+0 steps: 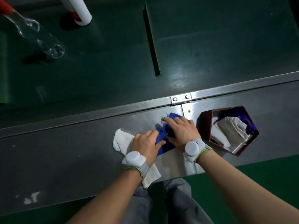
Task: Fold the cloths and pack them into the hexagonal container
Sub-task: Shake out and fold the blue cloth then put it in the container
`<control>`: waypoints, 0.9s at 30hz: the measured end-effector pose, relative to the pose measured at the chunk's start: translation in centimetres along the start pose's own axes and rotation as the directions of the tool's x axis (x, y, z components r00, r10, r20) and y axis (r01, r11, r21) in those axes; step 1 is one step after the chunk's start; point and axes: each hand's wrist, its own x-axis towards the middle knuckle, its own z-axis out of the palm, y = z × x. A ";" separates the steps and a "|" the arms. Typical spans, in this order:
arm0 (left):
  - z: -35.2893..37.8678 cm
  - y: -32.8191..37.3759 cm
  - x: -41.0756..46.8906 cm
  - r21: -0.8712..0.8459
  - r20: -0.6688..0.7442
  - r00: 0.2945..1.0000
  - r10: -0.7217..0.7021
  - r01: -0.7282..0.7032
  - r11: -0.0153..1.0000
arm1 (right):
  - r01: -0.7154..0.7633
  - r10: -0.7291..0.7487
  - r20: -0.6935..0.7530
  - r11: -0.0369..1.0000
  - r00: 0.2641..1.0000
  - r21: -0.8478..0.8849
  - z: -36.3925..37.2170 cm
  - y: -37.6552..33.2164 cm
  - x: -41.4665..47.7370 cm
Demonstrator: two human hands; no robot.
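**Operator:** Both forearms enter from the near edge of the steel bench [68,159], and we read the left hand [146,147] and the right hand [181,131] as pressed onto the blue cloth [166,146], which lies directly under the two palms. Confirm the grip.

**Checker:** Confirmed in part. Right hand: fingers spread flat, palm down, pinning the cloth, not pinching it. Left hand: fingers curled over the cloth's left edge; we cannot tell whether a fold is caught between thumb and fingers. A white cloth [121,141] lies beneath the left wrist and runs toward the near edge of the bench.

**Operator:** State the relation that governs the coming move.

**Checker:** We place the hexagonal container [204,125] just to the right of the right hand, near but apart from it. It already holds folded white and purple cloths. The blue cloth's long axis runs from the near left to the far right, roughly toward the container. We judge the right hand the nearer one for the transfer.

**Operator:** Pose?

**Checker:** Both wrists low, hands side by side, thumbs inward. We judge folding unfinished; the far edge is frayed and bunched.
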 end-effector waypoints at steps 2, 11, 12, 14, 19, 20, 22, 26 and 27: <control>-0.1 0.2 -0.8 -0.017 -0.046 0.989 0.143 -0.144 0.989 | 0.068 -0.068 -0.006 0.998 0.998 -0.016 -0.3 -0.2 -1.2; 0.9 -0.3 -3.1 0.020 0.199 0.969 0.146 -0.153 0.988 | -0.085 0.114 -0.082 0.950 0.990 0.300 -0.8 -1.1 -9.3; 1.1 -0.3 -3.3 0.062 0.218 0.961 0.170 -0.187 0.980 | -0.119 0.179 -0.124 0.916 0.976 0.384 -0.9 -1.4 -10.6; 1.5 -0.1 -3.3 0.106 0.206 0.954 0.218 -0.243 0.964 | -0.172 0.323 -0.193 0.820 0.926 0.546 -1.2 -1.4 -12.4; 0.8 0.4 -3.0 0.023 0.135 0.978 0.159 -0.163 0.986 | -0.172 0.445 -0.247 0.711 0.861 0.682 -2.0 -1.0 -13.6; 0.3 0.3 -2.9 0.012 0.112 0.983 0.144 -0.147 0.989 | -0.163 0.441 -0.259 0.716 0.859 0.679 -2.3 -0.7 -13.3; -1.0 0.1 -2.6 0.020 0.062 0.990 0.130 -0.132 0.991 | -0.121 0.432 -0.325 0.736 0.841 0.666 -3.4 -0.1 -12.5; -5.7 1.6 -1.8 -0.057 -0.096 0.994 0.059 -0.065 0.996 | 0.051 0.435 -0.519 0.728 0.736 0.683 -8.9 0.5 -11.4; -7.2 2.4 -1.5 -0.114 -0.183 0.982 0.051 -0.072 0.991 | 0.087 0.447 -0.548 0.714 0.707 0.695 -10.6 0.7 -11.4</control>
